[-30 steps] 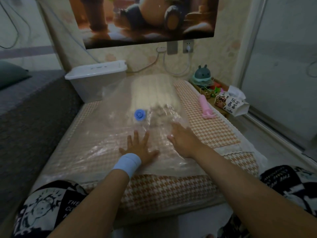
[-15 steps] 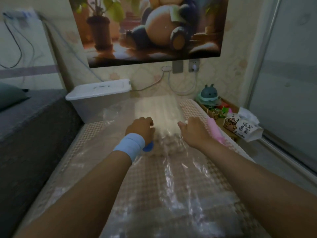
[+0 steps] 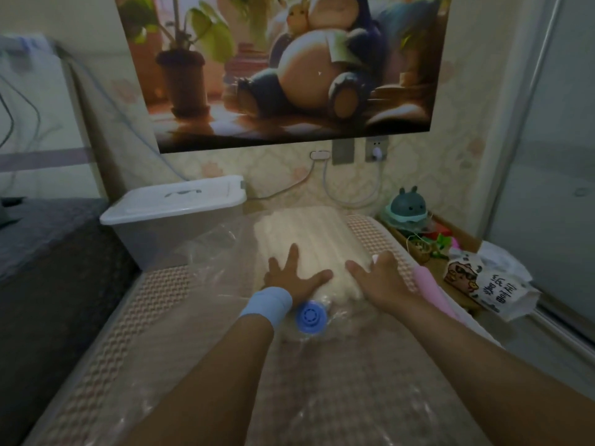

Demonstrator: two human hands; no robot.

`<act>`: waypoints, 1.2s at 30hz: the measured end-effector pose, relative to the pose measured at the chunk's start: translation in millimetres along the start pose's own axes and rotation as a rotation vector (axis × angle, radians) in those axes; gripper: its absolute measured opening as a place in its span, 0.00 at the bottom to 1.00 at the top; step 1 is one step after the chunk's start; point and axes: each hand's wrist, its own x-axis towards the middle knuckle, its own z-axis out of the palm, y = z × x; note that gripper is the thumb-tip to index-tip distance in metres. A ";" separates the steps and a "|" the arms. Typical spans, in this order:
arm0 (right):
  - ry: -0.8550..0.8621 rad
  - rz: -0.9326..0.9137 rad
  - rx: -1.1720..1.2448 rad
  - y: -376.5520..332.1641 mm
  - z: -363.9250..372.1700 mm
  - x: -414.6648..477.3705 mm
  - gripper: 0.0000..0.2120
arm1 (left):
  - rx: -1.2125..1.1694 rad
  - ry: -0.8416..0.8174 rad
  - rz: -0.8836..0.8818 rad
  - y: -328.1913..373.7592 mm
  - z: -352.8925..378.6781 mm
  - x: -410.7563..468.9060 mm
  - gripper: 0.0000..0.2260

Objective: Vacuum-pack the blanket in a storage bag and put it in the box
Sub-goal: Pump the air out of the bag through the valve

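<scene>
- blanket (image 3: pixel 309 243): folded, cream, inside the clear bag (image 3: pixel 219 252) on the bed (image 3: pixel 154 284), just beside the lidded box (image 3: pixel 174 217).
- left grip (image 3: pixel 291 275) and right grip (image 3: pixel 380 278): fingers spread flat, pressing its near end through the film, clamped on nothing.
- handling, likely: soft, light, springy; film slippery and easily torn.
- hold: palms on the bulk, side edges for lifting, clear of the blue valve (image 3: pixel 310 317).

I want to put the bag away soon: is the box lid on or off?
On. The white lid lies flat on the storage box and covers its whole top.
</scene>
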 end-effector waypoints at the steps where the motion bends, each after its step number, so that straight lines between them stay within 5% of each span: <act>1: 0.010 -0.016 -0.022 1.5 0.1 0.1 0.36 | 0.026 0.021 0.014 -2.9 -0.7 0.9 0.48; 5: 0.011 -0.038 -0.071 1.1 12.6 -14.0 0.36 | 0.094 0.103 0.089 -48.5 -4.1 -17.9 0.46; 12: -0.140 -0.066 -0.120 -14.8 25.3 -52.4 0.36 | 0.269 -0.154 -0.169 -136.5 -21.7 -66.4 0.47; 15: -0.196 -0.082 -0.223 -17.9 14.6 -60.0 0.25 | 0.182 -0.173 -0.215 -125.4 -37.3 -75.4 0.49; 19: -0.060 -0.140 -0.277 -12.1 -14.3 -55.2 0.20 | 0.270 0.052 -0.003 -85.7 -47.4 -70.9 0.41; 25: -0.192 -0.083 -0.530 25.9 -46.2 -37.6 0.15 | 0.344 0.241 0.543 10.4 -19.3 -68.8 0.28; 31: -0.243 -0.069 -0.715 61.8 -64.4 -24.8 0.21 | 0.665 0.196 0.511 7.1 30.9 -46.7 0.37; 34: -0.254 -0.054 -0.709 62.6 -69.0 -23.5 0.11 | 0.636 0.245 0.530 3.2 34.3 -43.0 0.36; 36: -0.247 -0.067 -0.671 56.0 -73.6 -25.3 0.21 | 0.641 0.235 0.527 4.9 33.8 -44.5 0.36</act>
